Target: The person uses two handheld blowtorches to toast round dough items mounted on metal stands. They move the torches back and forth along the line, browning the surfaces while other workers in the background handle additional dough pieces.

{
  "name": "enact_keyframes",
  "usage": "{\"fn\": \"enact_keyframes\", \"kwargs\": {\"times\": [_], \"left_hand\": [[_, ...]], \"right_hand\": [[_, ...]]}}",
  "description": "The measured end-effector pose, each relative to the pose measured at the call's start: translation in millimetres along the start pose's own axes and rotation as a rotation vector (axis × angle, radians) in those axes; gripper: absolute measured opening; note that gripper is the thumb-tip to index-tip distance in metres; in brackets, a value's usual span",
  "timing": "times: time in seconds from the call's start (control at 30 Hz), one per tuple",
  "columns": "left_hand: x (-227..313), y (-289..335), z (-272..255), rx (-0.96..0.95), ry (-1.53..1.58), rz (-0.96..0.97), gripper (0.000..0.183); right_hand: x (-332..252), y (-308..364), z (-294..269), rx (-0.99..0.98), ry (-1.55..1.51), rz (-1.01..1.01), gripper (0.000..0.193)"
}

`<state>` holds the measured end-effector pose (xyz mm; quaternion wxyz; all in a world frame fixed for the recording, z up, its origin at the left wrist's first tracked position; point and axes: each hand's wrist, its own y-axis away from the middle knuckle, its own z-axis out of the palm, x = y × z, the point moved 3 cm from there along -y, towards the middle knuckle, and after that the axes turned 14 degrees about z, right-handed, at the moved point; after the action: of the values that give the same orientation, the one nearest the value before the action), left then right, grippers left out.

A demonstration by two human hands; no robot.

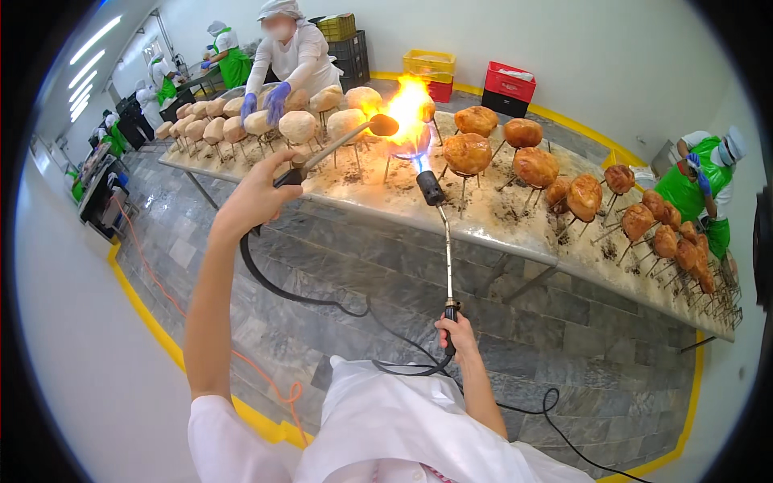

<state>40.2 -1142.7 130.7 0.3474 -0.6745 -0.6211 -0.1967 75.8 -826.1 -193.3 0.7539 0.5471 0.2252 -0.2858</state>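
Observation:
My left hand (262, 191) grips the black handle of a gas torch (342, 142), whose rounded head points into a bright flame (411, 109). Lower down, my right hand (457, 334) is closed round the handle of a second gas torch (447, 245). Its black burner (431, 187) points up, with a blue jet under a rounded food piece (409, 142) largely covered by fire. Pale pieces (298, 126) stand on metal prongs to the left. Browned, glossy pieces (535, 167) stand to the right; they look like meat, but I cannot tell the kind.
The long, scorched table (362, 197) spans the view. Opposite, a co-worker (294, 56) in purple gloves touches pale pieces; another in a green apron (692, 177) stands at the right end. Black hoses (282, 295) and an orange cord (262, 372) trail below. Crates (509, 80) stand behind.

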Motion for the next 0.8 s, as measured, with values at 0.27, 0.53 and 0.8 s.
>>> {"fn": "enact_keyframes", "kwargs": {"times": [0.27, 0.53, 0.8], "left_hand": [[-11.9, -6.3, -16.0, -0.065, -0.002, 0.013, 0.053], [-64.2, -69.5, -54.0, -0.098, 0.173, 0.076, 0.045], [-119.6, -90.6, -91.0, -0.178, 0.353, 0.047, 0.04]], "right_hand": [[-15.4, 2.3, 7.5, 0.112, 0.152, -0.09, 0.016], [-212.2, 97.6, 20.3, 0.532, 0.966, -0.245, 0.036], [-338.0, 134.3, 116.0, 0.709, 1.404, -0.333, 0.029]]}}
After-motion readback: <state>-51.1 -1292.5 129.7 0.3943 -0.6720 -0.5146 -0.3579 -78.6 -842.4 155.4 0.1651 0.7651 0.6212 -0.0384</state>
